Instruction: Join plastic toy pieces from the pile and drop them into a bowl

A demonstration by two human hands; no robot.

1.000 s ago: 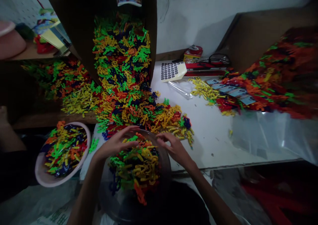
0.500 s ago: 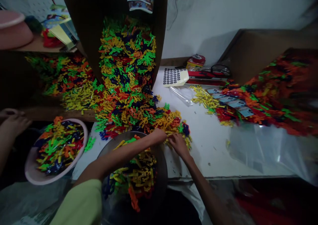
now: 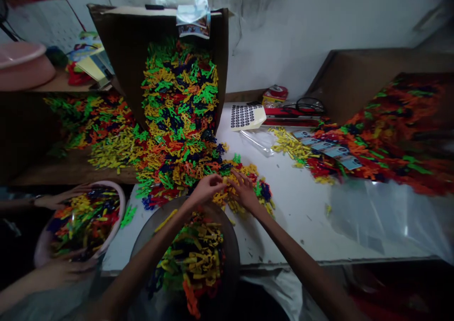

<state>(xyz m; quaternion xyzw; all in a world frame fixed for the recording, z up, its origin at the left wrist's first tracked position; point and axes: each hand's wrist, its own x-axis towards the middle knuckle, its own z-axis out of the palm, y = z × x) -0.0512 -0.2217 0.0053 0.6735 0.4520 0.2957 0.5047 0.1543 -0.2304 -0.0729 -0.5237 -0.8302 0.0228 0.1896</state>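
Note:
My left hand (image 3: pixel 208 189) is at the front of the heap of small coloured plastic figures (image 3: pixel 187 162), thumb and fingers curled together in a pinch. What it holds, if anything, is too small to make out. Close beside it, my right hand (image 3: pixel 244 192) lies over yellow and orange pieces at the heap's right end, its fingers stretched out and slightly apart. Below my forearms stands a dark round basin (image 3: pixel 232 238) with yellow, green and orange pieces in it; my left forearm crosses over its left side.
A co-worker's hands (image 3: pixel 58 199) are at a pink basin (image 3: pixel 122 203) of pieces on the left. Behind the heap, a tipped cardboard box (image 3: pixel 222 70) spills figures. To the right lie a sticker sheet (image 3: pixel 248 117), printed cards (image 3: pixel 328 148), a clear plastic bag (image 3: pixel 376 217) and another pile (image 3: pixel 397 136).
My left hand has moved left, and the fingers of my right hand have spread. The co-worker's hands have come into the pink basin. The view has tilted up slightly.

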